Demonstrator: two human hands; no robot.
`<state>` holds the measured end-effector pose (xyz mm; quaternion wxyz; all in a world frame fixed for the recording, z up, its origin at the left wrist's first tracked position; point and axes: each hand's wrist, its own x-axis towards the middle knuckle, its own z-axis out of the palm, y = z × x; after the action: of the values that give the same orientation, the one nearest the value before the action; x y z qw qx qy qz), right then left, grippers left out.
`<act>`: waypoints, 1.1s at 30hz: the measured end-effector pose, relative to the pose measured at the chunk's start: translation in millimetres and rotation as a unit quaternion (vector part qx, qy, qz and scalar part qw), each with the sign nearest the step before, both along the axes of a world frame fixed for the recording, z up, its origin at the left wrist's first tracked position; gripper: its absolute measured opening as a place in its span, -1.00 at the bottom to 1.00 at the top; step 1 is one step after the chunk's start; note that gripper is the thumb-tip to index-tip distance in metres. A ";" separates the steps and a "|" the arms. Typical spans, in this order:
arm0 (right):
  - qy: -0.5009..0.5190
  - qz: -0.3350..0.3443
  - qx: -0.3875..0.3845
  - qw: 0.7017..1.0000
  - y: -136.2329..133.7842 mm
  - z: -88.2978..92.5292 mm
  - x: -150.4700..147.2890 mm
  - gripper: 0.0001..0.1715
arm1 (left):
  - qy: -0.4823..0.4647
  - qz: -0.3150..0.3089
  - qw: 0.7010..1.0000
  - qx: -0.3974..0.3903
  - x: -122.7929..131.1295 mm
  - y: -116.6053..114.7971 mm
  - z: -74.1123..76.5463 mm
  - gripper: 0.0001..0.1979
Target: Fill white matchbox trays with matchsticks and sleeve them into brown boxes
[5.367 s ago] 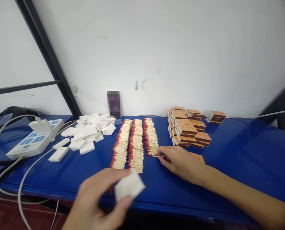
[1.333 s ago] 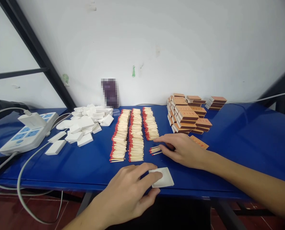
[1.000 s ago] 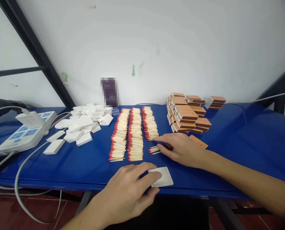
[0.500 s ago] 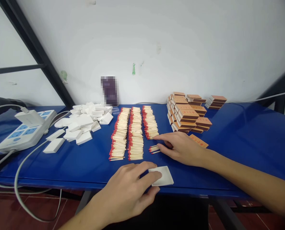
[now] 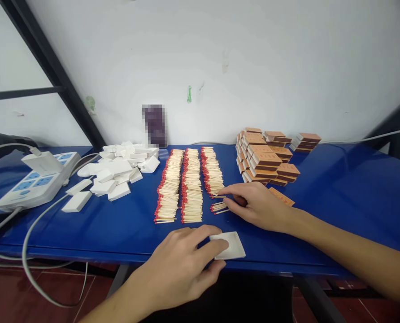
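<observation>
My left hand (image 5: 193, 258) grips an open white matchbox tray (image 5: 236, 246) at the table's front edge, one fingertip inside it and the thumb along the near side. No matches show in the visible part of the tray. My right hand (image 5: 254, 204) is over the table with thumb and index finger apart. Its index fingertip touches a match at the near end of the right-hand row of matches (image 5: 212, 170). Under the thumb tip lies a small group of loose matches (image 5: 219, 207), red heads to the left.
Two longer match rows (image 5: 169, 188) (image 5: 191, 188) lie left of it. Further left are a heap of white trays (image 5: 115, 172) and a power strip (image 5: 38, 188) with cables. Stacked orange matchboxes (image 5: 262, 159) stand at right; an orange piece (image 5: 282, 196) lies behind my right wrist.
My right index finger has drawn a match slightly toward me from the right-hand row's near end. The left hand keeps its hold on the tray. The view has shifted slightly.
</observation>
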<state>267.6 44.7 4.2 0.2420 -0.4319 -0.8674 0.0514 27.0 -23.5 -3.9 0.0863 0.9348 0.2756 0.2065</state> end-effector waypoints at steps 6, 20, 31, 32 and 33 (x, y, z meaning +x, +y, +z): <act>-0.012 -0.005 -0.006 1.000 0.8 -0.8 0.5 -0.67 | 0.003 0.001 1.000 0.000 0.4 -0.6 1.1 -0.76; -0.020 -0.013 -0.006 1.000 4.1 -2.3 3.3 -0.71 | -0.001 0.001 1.000 0.014 0.7 -0.4 3.0 -0.78; -0.041 0.009 -0.072 0.996 13.9 3.5 -0.3 -0.75 | 0.005 0.001 1.000 0.010 0.4 -0.9 1.0 -0.77; -0.040 0.009 -0.073 0.996 14.2 4.0 -0.5 -0.75 | 0.004 0.000 1.000 0.010 0.3 -0.8 0.5 -0.77; -0.041 0.009 -0.072 0.996 14.3 4.3 -0.7 -0.76 | 0.002 0.000 1.000 0.010 0.2 -0.8 0.1 -0.77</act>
<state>266.9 59.0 8.5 0.1740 -0.4418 -0.8745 0.0988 27.2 -24.3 -3.8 0.0761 0.9362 0.2733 0.2073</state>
